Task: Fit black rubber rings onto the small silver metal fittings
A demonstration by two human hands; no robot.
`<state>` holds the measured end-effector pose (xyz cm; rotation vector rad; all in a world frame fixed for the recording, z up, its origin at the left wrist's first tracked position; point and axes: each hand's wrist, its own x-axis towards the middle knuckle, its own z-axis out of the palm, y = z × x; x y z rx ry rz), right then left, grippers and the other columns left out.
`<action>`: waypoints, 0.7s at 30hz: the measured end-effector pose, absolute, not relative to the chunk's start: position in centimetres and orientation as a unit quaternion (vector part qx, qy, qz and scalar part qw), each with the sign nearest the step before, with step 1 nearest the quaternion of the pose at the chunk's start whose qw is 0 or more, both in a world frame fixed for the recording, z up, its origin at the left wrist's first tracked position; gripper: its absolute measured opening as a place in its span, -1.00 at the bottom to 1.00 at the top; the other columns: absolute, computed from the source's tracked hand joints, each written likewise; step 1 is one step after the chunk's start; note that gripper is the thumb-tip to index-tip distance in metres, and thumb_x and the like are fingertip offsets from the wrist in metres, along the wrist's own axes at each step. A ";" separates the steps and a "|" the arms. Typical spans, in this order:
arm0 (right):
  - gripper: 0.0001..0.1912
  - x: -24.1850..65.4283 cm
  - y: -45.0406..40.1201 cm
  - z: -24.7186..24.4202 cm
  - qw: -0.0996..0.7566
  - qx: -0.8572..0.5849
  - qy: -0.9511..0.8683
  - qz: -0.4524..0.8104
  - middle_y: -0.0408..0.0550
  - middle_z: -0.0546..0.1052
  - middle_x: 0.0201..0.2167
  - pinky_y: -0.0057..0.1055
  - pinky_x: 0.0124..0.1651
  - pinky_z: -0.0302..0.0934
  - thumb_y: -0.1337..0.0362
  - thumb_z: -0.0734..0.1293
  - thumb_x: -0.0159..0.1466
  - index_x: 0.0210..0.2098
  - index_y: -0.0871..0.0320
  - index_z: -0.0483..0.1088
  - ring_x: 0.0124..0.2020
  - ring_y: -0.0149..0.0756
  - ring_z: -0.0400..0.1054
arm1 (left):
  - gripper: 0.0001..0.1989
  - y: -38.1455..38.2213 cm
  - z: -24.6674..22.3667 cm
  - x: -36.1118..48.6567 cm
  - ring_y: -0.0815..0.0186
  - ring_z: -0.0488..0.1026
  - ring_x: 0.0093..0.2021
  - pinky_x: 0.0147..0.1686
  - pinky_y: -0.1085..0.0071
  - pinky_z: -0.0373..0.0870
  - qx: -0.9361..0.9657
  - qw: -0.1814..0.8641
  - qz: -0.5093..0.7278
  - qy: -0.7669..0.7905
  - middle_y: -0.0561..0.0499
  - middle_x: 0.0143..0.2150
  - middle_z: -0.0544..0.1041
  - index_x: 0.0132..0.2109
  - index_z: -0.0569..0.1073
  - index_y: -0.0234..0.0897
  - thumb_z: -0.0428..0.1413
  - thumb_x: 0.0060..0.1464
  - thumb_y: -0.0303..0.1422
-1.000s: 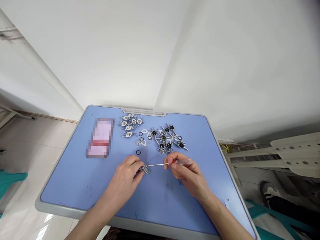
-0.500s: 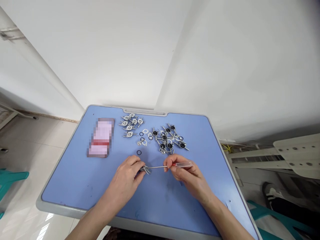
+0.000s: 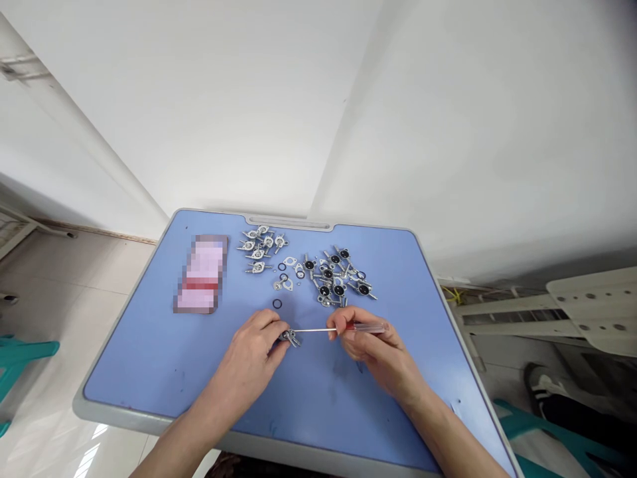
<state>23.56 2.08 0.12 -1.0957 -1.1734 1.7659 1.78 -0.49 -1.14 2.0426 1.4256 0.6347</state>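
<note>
My left hand point(image 3: 257, 342) pinches a small metal fitting point(image 3: 292, 339) above the blue table point(image 3: 164, 352). My right hand point(image 3: 373, 342) is closed on a screwdriver point(image 3: 365, 327) with a red and clear handle. Its thin shaft points left, and the tip meets the fitting near my left fingertips. Just behind my left hand lies a black ring point(image 3: 277, 304). Farther back are metal fittings without black discs point(image 3: 257, 254) on the left and fittings with black discs point(image 3: 339, 290) on the right. Flat metal gaskets point(image 3: 289, 261) and more rings lie between them.
A pixelated phone-like object point(image 3: 200, 273) lies at the table's left. White wall panels stand behind the table. Teal stools point(image 3: 24, 358) show at both sides, and a person's shoe point(image 3: 542, 382) is at the lower right.
The screwdriver's shaft has tilted closer to level, with its tip slightly higher and farther left on the fitting. My right hand has shifted slightly right. My left hand keeps its grip.
</note>
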 end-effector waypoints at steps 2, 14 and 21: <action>-0.81 23.5 2.1 0.2 0.368 -0.427 -0.451 0.692 -0.11 0.39 -0.46 -0.45 -0.57 -0.29 0.16 0.31 0.15 -0.41 0.17 0.37 -0.64 -0.54 -0.15 | -0.84 -0.5 -1.1 1.8 0.28 0.44 -0.18 -0.18 0.34 0.43 0.762 0.283 0.238 0.531 -0.01 -0.16 0.45 -0.15 0.47 -0.23 0.05 0.16 -0.50; -0.83 23.7 2.2 -0.2 0.350 -0.437 -0.461 0.689 -0.11 0.35 -0.48 -0.44 -0.57 -0.27 0.18 0.30 0.11 -0.44 0.18 0.38 -0.64 -0.54 -0.15 | -0.84 -0.5 -1.3 1.7 0.28 0.44 -0.18 -0.18 0.33 0.43 0.766 0.275 0.243 0.527 -0.02 -0.15 0.45 -0.15 0.47 -0.24 0.04 0.16 -0.50; -0.89 23.9 2.3 -0.2 0.337 -0.429 -0.479 0.688 -0.12 0.33 -0.43 -0.44 -0.57 -0.26 0.26 0.26 0.08 -0.50 0.18 0.35 -0.62 -0.54 -0.14 | -0.84 -0.5 -1.0 1.9 0.28 0.42 -0.17 -0.16 0.32 0.41 0.758 0.290 0.241 0.532 -0.02 -0.15 0.44 -0.15 0.46 -0.24 0.04 0.17 -0.52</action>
